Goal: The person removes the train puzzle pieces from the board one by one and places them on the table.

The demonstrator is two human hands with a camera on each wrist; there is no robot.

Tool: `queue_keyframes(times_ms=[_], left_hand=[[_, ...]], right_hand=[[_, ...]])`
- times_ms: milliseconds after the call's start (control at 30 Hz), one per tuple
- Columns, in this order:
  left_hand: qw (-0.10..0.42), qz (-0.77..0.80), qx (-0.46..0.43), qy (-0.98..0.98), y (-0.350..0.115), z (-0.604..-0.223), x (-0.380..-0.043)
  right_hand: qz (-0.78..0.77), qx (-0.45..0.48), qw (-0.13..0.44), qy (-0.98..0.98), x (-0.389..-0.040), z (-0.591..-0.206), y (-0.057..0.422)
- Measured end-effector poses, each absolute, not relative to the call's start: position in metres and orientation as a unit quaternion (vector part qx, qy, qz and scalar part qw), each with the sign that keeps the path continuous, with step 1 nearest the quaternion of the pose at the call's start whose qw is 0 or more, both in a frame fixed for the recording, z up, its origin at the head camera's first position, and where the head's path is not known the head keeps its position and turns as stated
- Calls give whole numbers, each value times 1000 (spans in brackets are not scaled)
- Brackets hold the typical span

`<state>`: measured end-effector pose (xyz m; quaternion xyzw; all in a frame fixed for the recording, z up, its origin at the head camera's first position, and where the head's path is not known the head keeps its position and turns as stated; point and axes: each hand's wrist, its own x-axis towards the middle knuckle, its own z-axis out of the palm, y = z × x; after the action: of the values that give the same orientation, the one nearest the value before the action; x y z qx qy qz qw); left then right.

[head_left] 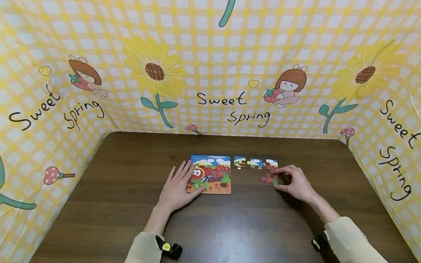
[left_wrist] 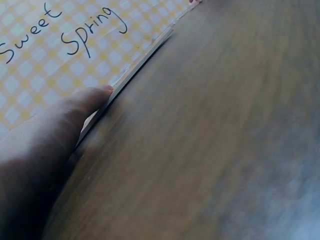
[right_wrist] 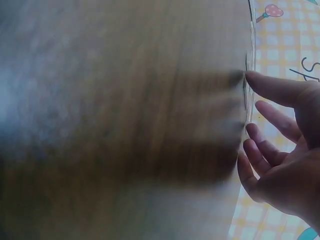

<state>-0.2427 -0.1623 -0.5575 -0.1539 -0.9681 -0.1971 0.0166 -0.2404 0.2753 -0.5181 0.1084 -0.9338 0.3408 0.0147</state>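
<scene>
Left hand (head_left: 177, 186) lies flat, fingers extended, on the left side of the picture board (head_left: 218, 172), just below frame centre. Right hand (head_left: 298, 183), well apart, pinches a red puzzle piece (head_left: 268, 179) right of centre, below three other pieces (head_left: 256, 163).

From my head camera I see a dark brown wooden table (head_left: 92, 221) with rounded far corners and a pale glare (head_left: 236, 231) on its near middle. A yellow-and-white checked cloth (head_left: 205, 58) rises around its far edge and both sides, and I can make out printed sunflowers (head_left: 154, 71), cartoon figures (head_left: 290, 86) hugging strawberries (head_left: 274, 96), and "Sweet Spring" lettering (head_left: 221, 100).
</scene>
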Motion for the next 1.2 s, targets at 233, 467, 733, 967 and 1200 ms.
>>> queue_keyframes(times_ms=[233, 467, 733, 967, 1200], left_hand=[[18, -199, -155, -967, -162, -556, -242], [18, -200, -154, -967, -162, -555, -241], [17, -198, -154, -968, -162, -556, -242], [23, -199, -154, -968, -163, -557, -242], [20, -201, -156, -967, -163, -556, -241]], right_hand=[[354, 160, 92, -917, -254, -548, 289], [322, 165, 105, -926, -276, -583, 304], [343, 159, 77, -922, -248, -525, 267], [319, 171, 66, -930, -248, -517, 249], [294, 199, 45, -934, -253, -516, 230]])
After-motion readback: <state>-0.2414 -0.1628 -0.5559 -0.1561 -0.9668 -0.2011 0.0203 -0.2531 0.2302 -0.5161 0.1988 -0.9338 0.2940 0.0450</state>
